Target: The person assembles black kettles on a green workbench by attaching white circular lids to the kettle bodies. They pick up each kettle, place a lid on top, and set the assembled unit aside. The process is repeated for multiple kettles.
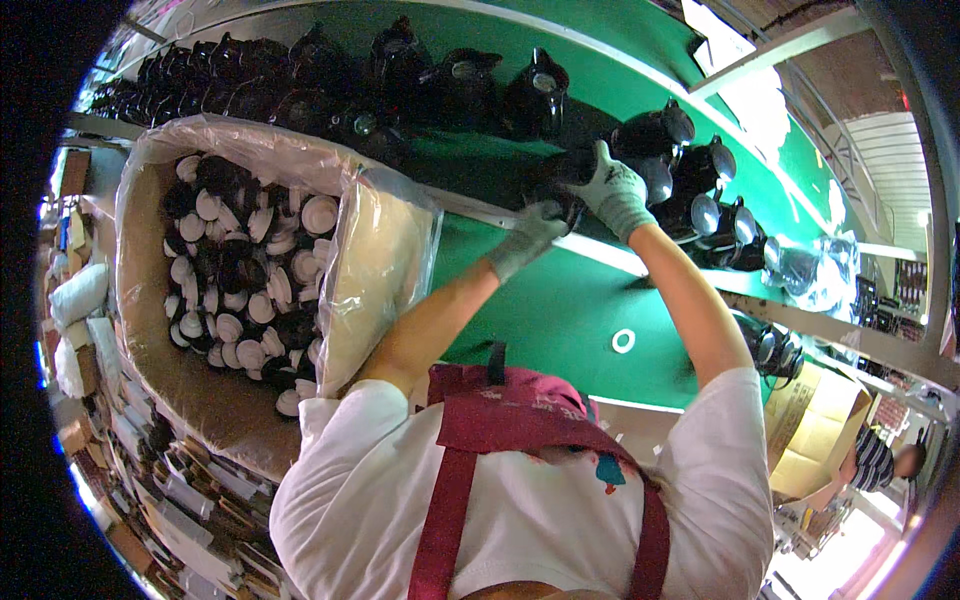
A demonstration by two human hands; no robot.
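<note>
Both my hands wear grey-white work gloves and meet at the near edge of a dark conveyor strip. Between them is a glossy black jug-like vessel [562, 196], mostly hidden by the gloves and the shadow. My left hand [532, 238] is closed on its near side. My right hand [612, 192] grips it from the right, with one finger pointing up. To the right of that hand stand several black jugs [703, 165] with handles. More black jugs [540, 90] line the strip at the far side and left.
A plastic-lined carton [150, 330] at the left holds many white-and-black round caps [260, 307]. A white ring [623, 341] lies on the green table surface [540, 310]. Clear plastic wrap [815, 275] and an open carton [815, 425] are at the right. Another person [880, 460] is at the far right.
</note>
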